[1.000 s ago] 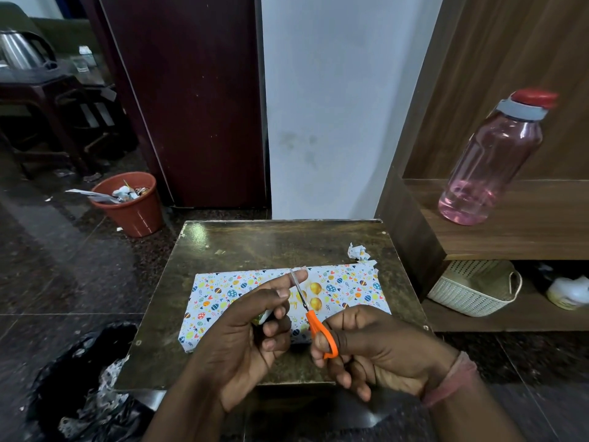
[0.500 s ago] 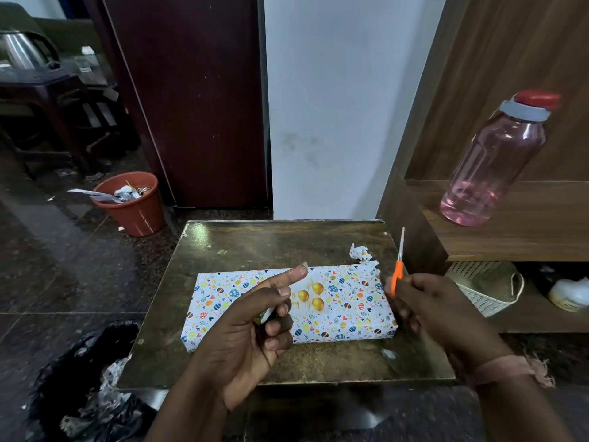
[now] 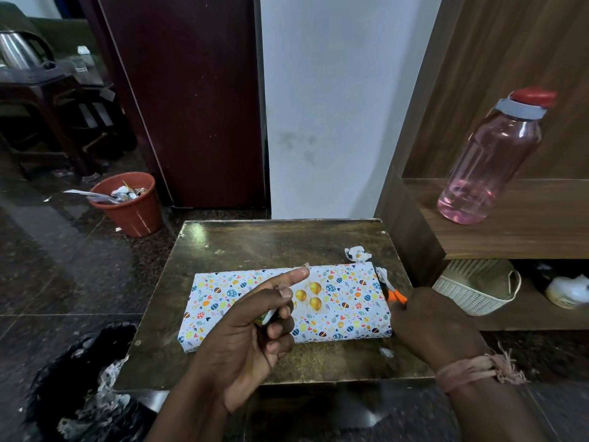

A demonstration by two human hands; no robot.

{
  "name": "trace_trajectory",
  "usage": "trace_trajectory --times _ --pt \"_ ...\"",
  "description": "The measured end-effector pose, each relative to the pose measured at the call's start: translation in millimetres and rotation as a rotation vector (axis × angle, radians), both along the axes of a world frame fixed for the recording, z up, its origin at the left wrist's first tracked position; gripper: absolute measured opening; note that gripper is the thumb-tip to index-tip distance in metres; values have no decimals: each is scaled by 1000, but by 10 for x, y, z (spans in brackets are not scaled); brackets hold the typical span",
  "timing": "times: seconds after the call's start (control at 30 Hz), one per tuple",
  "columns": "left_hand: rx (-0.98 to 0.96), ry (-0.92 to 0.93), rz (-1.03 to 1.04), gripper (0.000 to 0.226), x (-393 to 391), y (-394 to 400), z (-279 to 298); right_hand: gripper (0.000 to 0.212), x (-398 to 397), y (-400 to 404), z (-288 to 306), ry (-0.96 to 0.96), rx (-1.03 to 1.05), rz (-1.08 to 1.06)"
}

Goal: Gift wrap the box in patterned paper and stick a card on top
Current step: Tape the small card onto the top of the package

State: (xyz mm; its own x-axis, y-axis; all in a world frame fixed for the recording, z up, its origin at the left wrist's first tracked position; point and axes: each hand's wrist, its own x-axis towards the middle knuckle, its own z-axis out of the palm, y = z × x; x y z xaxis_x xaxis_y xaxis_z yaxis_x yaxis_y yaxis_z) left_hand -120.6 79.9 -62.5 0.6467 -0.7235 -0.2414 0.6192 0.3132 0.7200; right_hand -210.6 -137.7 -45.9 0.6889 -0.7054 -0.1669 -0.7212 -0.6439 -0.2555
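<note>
**Wrapped box on the table, tape on my fingertip**

The wrapped box (image 3: 334,301) lies flat in the middle of the small dark table (image 3: 255,247), a long flat rectangle in white paper dotted with coloured eggs and hearts. On its top sits one card (image 3: 310,298) showing three gold balloons.

Left of the table, on the floor, one terracotta plastic bucket (image 3: 134,212) holds crumpled paper scraps. Right of the table, one cream woven basket (image 3: 478,288) stands on a low wooden shelf; I cannot see inside it. Above it, one pink transparent bottle (image 3: 490,164) with a red cap holds a little liquid.

My left hand (image 3: 251,339) curls round a small roll, forefinger out with a clear strip of tape (image 3: 305,265) on its tip. My right hand (image 3: 436,323) grips the orange-handled scissors (image 3: 396,295) at the box's right end.
</note>
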Motion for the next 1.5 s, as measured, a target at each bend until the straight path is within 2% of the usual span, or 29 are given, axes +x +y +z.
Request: trace_trajectory --times 0.13,0.2,0.3,0.37,0.4,0.5,0.6,0.67,0.73,0.9,1.07,1.17,1.3,1.43,1.5 --pt "-2 -25 -19 57 -10 13 12 24 -17 53 19 19 18 -26" --pt "-9 -33 -28 57 -13 24 19 27 -13 23 0 -34 6 -33" --pt "-21 -46 -39 57 -17 26 34 34 9 8 65 -369 9 46" --pt "-23 -56 -48 54 -25 21 52 34 44 93 165 -609 244 153" --pt "-21 -63 -55 54 -30 19 61 33 67 161 213 -626 416 207" --pt "-18 -102 -79 60 -51 21 79 31 116 370 204 -474 848 349" --pt "-11 -135 -82 66 -60 32 98 40 150 473 132 -479 980 376" --pt "-19 -147 -82 68 -54 41 96 31 157 485 125 -525 1056 366" --pt "-18 -158 -91 68 -51 40 84 20 161 487 128 -550 1076 374" --pt "7 -188 -128 69 -86 16 68 12 174 576 105 -565 1086 419" --pt "55 -230 -104 64 -72 3 53 7 197 578 116 -619 1113 325" --pt "80 -277 -49 62 -92 -29 57 11 200 618 118 -625 1264 182" --pt "136 -409 86 65 -145 -121 18 12 229 680 107 -626 1389 -18" --pt "332 -715 177 71 -164 -113 14 8 214 644 135 -530 1473 -117" --pt "395 -824 145 72 -176 -97 17 15 187 593 130 -456 1500 -125"
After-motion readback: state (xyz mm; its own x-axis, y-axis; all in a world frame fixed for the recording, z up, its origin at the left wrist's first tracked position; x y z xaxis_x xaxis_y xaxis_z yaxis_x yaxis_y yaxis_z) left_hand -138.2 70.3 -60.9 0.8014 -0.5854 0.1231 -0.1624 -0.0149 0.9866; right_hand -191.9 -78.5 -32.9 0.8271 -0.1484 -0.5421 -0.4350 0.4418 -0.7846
